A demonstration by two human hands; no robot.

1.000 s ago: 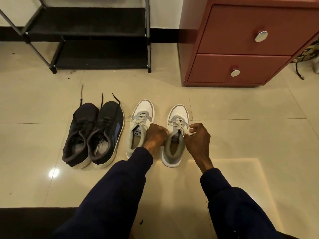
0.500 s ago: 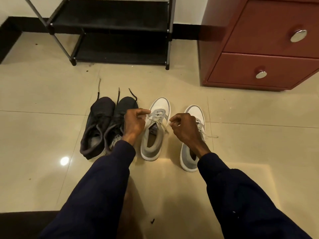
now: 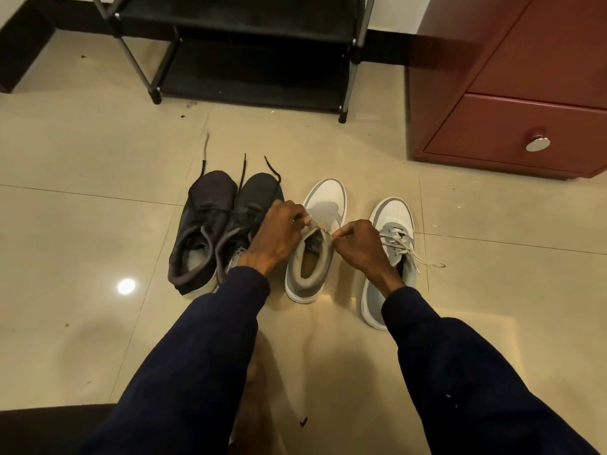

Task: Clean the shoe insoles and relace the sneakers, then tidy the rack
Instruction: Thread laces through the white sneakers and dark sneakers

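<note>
On the glossy beige tiled floor [image 3: 98,224] four shoes stand in a row, toes pointing far. Both hands work over the left white-and-grey sneaker [image 3: 325,205]. The left hand [image 3: 279,231] and the right hand [image 3: 359,244] each pinch its pale lace [image 3: 320,228] with curled fingers, and the lace is stretched short between them above the tongue. The right white-and-grey sneaker [image 3: 395,215] sits just beside it, its lace ends loose on the tiles. To the left stand two dark grey sneakers [image 3: 210,208], touching each other, laces trailing. Far behind is a black metal shoe rack [image 3: 249,77], with a red-brown drawer cabinet [image 3: 512,133] at far right
</note>
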